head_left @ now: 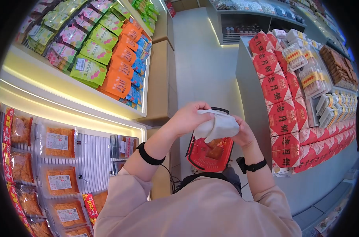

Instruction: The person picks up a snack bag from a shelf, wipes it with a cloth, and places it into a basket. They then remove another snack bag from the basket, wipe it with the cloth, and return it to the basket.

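Note:
A white, soft, folded item, cloth-like or a thin bag, is held up between both hands in the middle of the view. My left hand grips its upper left side, thumb on top. At its right edge, my right hand is closed on it, with some fingers hidden behind. Below the hands, a red shopping basket with black handles holds a reddish-brown package. The white item hides part of the basket's far side.
Lit shelves on the left carry green, pink, orange and blue snack bags. Lower left, clear packs of orange food lie on a ribbed shelf. Red boxes and white packages are stacked on the right. A grey aisle floor runs ahead.

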{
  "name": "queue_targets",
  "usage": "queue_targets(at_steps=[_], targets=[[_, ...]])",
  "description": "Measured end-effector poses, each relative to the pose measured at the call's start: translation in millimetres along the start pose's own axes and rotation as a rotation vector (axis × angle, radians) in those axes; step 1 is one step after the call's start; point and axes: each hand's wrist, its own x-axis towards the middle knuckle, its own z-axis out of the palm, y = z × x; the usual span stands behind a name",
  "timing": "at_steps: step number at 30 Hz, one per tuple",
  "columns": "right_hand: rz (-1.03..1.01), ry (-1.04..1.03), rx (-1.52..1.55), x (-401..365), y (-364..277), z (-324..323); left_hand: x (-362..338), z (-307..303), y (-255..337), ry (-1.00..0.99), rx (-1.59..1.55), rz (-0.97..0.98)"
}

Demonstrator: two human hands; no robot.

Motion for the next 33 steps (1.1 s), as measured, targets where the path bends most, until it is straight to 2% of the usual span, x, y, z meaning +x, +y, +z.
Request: queue_targets(at_steps=[3,6,7,8,11,12,14,16,18,20,22,26,28,31,32,33], targets=[[-0.065,0.134,0.287,-1.9,10.4,-6.3,42.6,15.3,-19.7,-0.019,-0.03,-0.107],[0.058,0.336,0.342,-4.5,18.3,-33.2,91.2,26.1,-52.8,-0.059,-0.016,-0.123],[0.084,0.39,0.451,-9.4,21.1,-46.3,111.1,26.8,-72.2,-0.083,-0.015,-0.115],[0.061,0.438,0.489,-15.1,24.2,-58.5,130.1,27.2,-93.9,-0.104,-0.014,-0.103],[-0.018,0.557,0.542,-38.5,40.1,-106.2,185.4,27.2,-175.8,-0.23,-0.405,-0.257],[-0.011,0.602,0.509,-54.4,52.2,-131.2,208.6,29.1,-223.2,-0.138,-0.385,-0.337],[-0.015,0.696,0.483,-80.8,69.8,-168.4,255.4,40.6,-357.2,0.037,-0.342,-0.504],[0.05,0.808,0.43,-112.4,108.7,-220.0,292.8,77.3,-580.6,0.166,0.238,-0.702],[0.117,0.861,0.432,-139.3,131.9,-237.6,306.4,98.2,-677.8,0.229,0.465,-0.672],[0.171,0.906,0.484,-164.7,157.8,-255.7,313.0,122.0,-735.5,0.29,0.613,-0.602],[0.173,0.938,0.495,-178.3,181.0,-266.4,341.9,131.2,-756.9,0.364,0.686,-0.47],[0.194,0.912,0.544,-188.5,206.9,-282.4,369.3,140.2,-772.8,0.283,0.77,-0.57],[0.195,0.995,0.48,-186.2,209.9,-284.1,365.3,136.8,-777.4,0.193,0.805,-0.665],[0.116,0.994,0.446,-164.7,192.3,-274.9,319.3,144.0,-782.4,0.289,0.545,-0.378],[0.111,1.031,0.38,-154.2,181.0,-266.6,298.4,147.5,-778.3,0.3,0.347,-0.44],[0.104,1.06,0.314,-142.9,168.2,-256.1,273.3,143.3,-727.3,0.318,0.263,-0.446]])
